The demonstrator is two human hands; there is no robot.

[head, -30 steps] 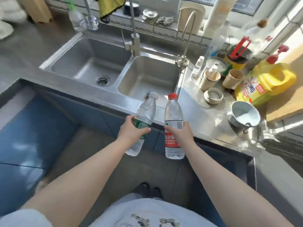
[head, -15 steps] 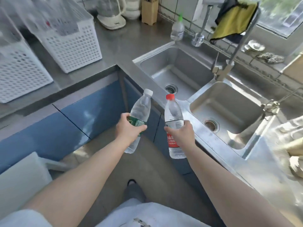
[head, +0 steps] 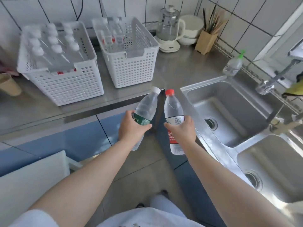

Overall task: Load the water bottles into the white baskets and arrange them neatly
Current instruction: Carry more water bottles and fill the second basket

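My left hand grips a clear bottle with a green label and white cap. My right hand grips a clear bottle with a red label and red cap. I hold both in front of the counter edge, over the floor. Two white perforated baskets stand on the steel counter ahead. The left basket holds several white-capped bottles standing upright. At the back of the right basket stand a few bottles, blurred.
A double steel sink lies to the right with a tap and a small green-topped bottle. A glass kettle, white bowls and a chopstick holder stand at the back wall. A paper cup sits far left.
My view has swung left from the sink towards the baskets, which now stand straight ahead. Both hands still hold their bottles in the same way.
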